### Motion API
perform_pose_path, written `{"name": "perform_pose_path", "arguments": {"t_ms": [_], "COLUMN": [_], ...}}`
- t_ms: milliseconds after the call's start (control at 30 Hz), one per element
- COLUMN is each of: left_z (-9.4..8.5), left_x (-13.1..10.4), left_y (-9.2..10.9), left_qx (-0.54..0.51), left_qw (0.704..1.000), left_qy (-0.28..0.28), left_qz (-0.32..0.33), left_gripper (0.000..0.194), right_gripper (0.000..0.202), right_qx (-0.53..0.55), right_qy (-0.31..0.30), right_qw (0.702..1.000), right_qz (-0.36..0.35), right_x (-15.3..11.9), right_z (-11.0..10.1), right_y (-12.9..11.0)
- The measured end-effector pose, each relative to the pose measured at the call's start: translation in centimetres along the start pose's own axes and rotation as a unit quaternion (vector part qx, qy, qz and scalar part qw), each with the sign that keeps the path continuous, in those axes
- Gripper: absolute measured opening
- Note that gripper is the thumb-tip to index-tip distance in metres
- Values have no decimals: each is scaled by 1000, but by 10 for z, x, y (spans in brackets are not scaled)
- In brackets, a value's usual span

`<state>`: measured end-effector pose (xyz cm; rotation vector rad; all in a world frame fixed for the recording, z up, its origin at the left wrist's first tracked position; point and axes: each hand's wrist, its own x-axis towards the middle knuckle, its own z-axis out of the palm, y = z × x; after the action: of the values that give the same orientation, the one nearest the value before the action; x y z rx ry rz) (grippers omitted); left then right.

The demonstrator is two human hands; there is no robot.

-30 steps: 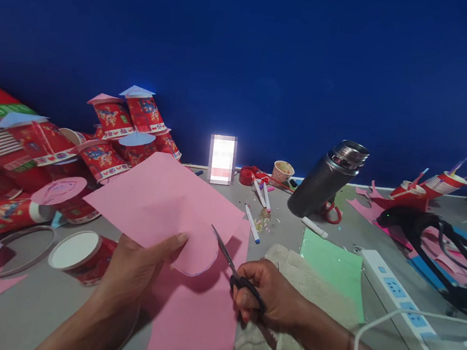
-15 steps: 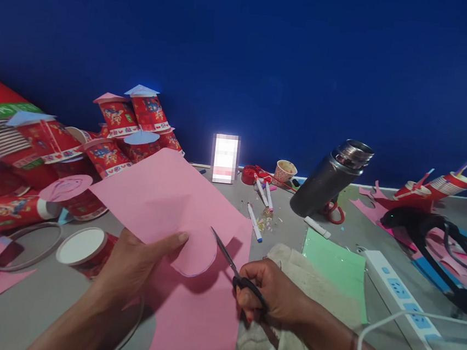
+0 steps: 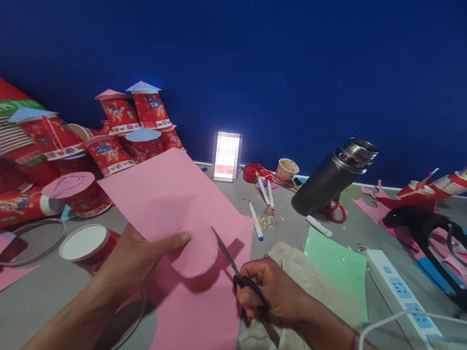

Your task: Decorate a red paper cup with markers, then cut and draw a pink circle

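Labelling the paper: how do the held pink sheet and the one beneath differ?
The held pink sheet is raised in the left hand; the lower pink sheet lies on the table.
The held pink sheet has a drawn line along its rounded edge; the lower pink sheet shows none where visible.
Both are pink.

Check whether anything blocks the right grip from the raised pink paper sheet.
Nothing visible does: the right grip holds black-handled metal scissors, blades overlapping the pink paper sheet beside its rounded edge; the left grip pinches it farther left.
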<state>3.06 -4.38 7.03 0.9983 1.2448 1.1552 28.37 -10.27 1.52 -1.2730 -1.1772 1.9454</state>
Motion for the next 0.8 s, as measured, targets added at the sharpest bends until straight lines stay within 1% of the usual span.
{"name": "perform_pose_path", "arguments": {"t_ms": [67, 200, 267, 367, 433, 533, 667, 800], "left_z": [1, 0, -2, -4, -4, -4, -3, -2], "left_x": [-1, 0, 2, 4, 4, 4, 3, 1], "left_y": [2, 4, 4, 2, 0, -1, -1, 3], "left_qx": [2, 30, 48, 58, 57, 53, 51, 44], "left_qw": [1000, 999, 999, 998, 998, 998, 999, 999], "left_qy": [-1, 14, 3, -22, -29, -23, -18, -7], "left_qz": [3, 10, 12, 11, 12, 15, 9, 0], "left_gripper": [50, 44, 44, 46, 49, 52, 52, 60], "right_gripper": [45, 42, 45, 52, 56, 58, 54, 50], "right_qx": [-2, 2, 2, 2, 5, 9, -1, -4], "right_qy": [-1, -7, -14, -22, -25, -23, -18, -18], "right_qw": [1000, 1000, 1000, 1000, 1000, 1000, 1000, 1000], "right_qz": [0, -6, -9, -9, -9, -5, -5, -1], "right_x": [-1, -1, -1, 0, 0, 0, -1, -2], "right_z": [0, 0, 0, -1, -1, -1, -1, 0], "right_y": [-1, -3, -3, -2, -1, -1, -3, -6]}}
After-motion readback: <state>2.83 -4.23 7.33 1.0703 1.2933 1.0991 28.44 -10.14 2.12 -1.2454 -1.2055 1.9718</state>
